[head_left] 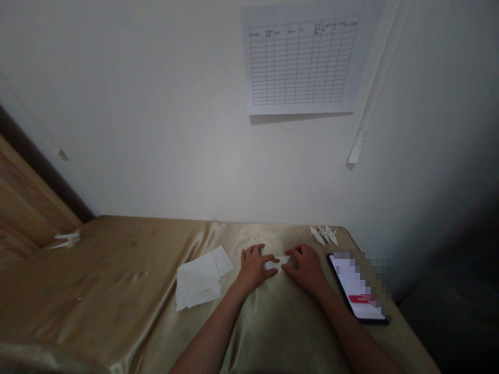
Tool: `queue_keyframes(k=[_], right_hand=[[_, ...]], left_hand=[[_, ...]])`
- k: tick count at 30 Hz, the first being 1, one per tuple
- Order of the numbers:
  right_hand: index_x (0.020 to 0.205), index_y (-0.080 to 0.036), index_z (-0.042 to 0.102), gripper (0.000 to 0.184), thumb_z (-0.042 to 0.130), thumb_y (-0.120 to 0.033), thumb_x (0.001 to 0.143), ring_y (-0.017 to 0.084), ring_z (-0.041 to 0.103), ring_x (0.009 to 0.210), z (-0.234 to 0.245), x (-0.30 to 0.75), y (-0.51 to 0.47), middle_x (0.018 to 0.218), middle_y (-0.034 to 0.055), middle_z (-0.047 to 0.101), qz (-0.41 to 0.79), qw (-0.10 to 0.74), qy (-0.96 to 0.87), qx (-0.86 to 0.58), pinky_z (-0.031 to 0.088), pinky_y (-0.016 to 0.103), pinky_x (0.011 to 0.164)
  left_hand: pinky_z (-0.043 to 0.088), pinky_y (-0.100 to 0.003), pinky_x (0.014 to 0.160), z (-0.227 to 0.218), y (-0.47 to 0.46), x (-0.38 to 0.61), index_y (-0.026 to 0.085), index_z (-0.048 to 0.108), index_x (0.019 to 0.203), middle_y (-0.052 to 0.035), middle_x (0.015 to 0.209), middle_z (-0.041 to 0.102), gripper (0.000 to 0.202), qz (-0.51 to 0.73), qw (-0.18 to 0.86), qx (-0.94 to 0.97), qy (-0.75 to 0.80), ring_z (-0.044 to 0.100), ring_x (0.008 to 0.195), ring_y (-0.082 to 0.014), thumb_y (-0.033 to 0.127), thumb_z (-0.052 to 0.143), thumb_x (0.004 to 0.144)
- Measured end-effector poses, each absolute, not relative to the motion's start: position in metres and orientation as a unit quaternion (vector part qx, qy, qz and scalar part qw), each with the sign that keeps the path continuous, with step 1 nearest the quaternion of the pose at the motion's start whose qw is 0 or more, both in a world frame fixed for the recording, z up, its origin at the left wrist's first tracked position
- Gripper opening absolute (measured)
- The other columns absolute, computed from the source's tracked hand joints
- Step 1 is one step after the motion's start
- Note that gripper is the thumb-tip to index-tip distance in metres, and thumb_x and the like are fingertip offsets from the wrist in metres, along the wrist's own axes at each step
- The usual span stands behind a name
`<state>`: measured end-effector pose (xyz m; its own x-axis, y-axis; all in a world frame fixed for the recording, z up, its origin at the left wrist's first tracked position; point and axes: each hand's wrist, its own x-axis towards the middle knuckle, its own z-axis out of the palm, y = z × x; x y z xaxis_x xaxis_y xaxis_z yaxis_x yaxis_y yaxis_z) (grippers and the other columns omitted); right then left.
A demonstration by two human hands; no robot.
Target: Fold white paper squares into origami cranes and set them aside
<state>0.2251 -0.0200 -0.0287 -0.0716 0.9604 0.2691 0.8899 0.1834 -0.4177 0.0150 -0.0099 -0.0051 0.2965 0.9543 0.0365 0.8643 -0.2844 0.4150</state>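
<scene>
A small piece of folded white paper (277, 264) lies on the gold satin cloth between my two hands. My left hand (253, 267) grips its left side with thumb and forefinger, the other fingers curled on the cloth. On the opposite side, my right hand (305, 266) holds the paper between thumb and forefinger. The fingers partly cover the paper, so its exact fold is hard to make out. Left of my left hand rests a loose pile of white paper sheets (198, 280). Several small folded paper cranes (324, 235) sit beyond my right hand, near the wall.
A smartphone (356, 288) with a lit screen lies right of my right forearm, close to the table's right edge. White paper scraps (68, 239) are at the far left. The wall behind bears a printed table sheet (302, 62). Gold cloth (117, 275) covers the table.
</scene>
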Motion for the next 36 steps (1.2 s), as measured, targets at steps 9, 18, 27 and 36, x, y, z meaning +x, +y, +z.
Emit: queue_keyframes(k=[9, 18, 27, 36], right_hand=[[0.111, -0.031, 0.076, 0.026, 0.058, -0.026, 0.093, 0.027, 0.053, 0.116, -0.031, 0.229, -0.008, 0.116, 0.007, 0.066, 0.067, 0.247, -0.712, -0.654, 0.034, 0.041, 0.106], [0.111, -0.033, 0.077, 0.025, 0.057, -0.031, 0.097, 0.026, 0.053, 0.113, -0.032, 0.23, -0.007, 0.116, 0.0064, 0.066, 0.06, 0.246, -0.703, -0.664, 0.036, 0.04, 0.1], [0.11, -0.031, 0.077, 0.024, 0.068, -0.037, 0.089, 0.027, 0.053, 0.116, -0.03, 0.229, -0.008, 0.116, 0.0067, 0.066, 0.063, 0.246, -0.699, -0.668, 0.035, 0.039, 0.104], [0.121, -0.03, 0.073, 0.046, 0.079, -0.044, 0.077, 0.032, 0.051, 0.122, -0.029, 0.222, -0.017, 0.125, 0.0106, 0.062, 0.082, 0.232, -0.716, -0.653, 0.031, 0.046, 0.112]], left_hand=[[0.017, -0.065, 0.123, -0.002, -0.01, 0.015, 0.047, 0.075, 0.118, -0.0033, 0.157, 0.046, 0.034, 0.132, 0.165, 0.792, 0.573, 0.036, 0.149, -0.0355, 0.047, 0.079, 0.084], [0.019, -0.065, 0.122, 0.001, -0.011, 0.012, 0.049, 0.074, 0.121, -0.004, 0.158, 0.046, 0.041, 0.124, 0.163, 0.8, 0.563, 0.035, 0.15, -0.0369, 0.047, 0.082, 0.081], [0.018, -0.066, 0.123, 0.001, -0.01, 0.01, 0.049, 0.073, 0.122, -0.0043, 0.158, 0.046, 0.043, 0.125, 0.168, 0.804, 0.557, 0.034, 0.15, -0.0376, 0.05, 0.083, 0.08], [0.019, -0.066, 0.122, -0.003, -0.008, 0.009, 0.05, 0.073, 0.122, -0.0049, 0.157, 0.047, 0.041, 0.129, 0.158, 0.806, 0.555, 0.034, 0.15, -0.0377, 0.051, 0.081, 0.082]])
